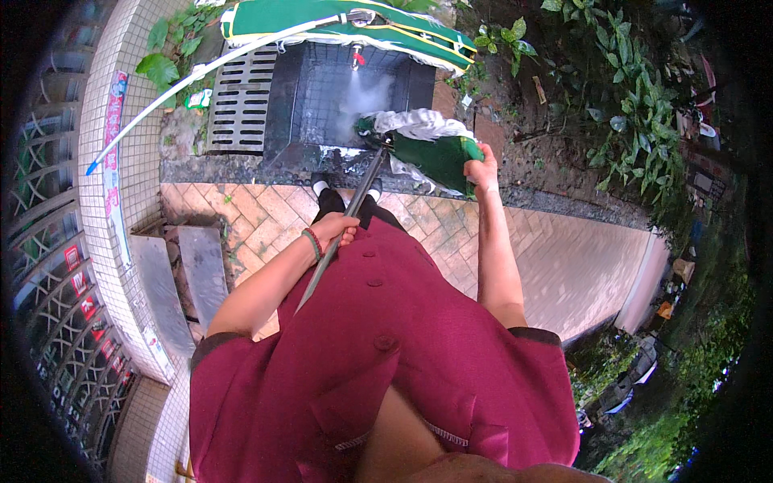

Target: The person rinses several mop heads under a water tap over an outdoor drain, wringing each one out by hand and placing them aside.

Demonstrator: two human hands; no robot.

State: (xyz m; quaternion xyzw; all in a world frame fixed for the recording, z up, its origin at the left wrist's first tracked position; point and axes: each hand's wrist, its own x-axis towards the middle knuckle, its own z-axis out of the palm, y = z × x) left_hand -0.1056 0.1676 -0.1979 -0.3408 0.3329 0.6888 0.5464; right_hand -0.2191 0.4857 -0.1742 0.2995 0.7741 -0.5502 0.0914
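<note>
My left hand (338,230) is closed around the long metal handle (366,187) of a flat mop. The mop's head, a green pad (433,158) with a white string fringe (423,124), hangs at the near right edge of a dark tiled basin (302,108). With my right hand (483,169) I grip the pad's right end. Water (356,90) sprays down from a tap with a red handle (358,58) into the basin, near the mop head's left end, which is partly hidden by spray.
A second green flat mop (290,21) with a white pole (211,65) lies across the basin's back. A slotted drain grate (240,99) is left of the basin. Along the left runs a tiled wall (99,151); stone slabs (202,271) lean near it. Plants (628,90) grow at right.
</note>
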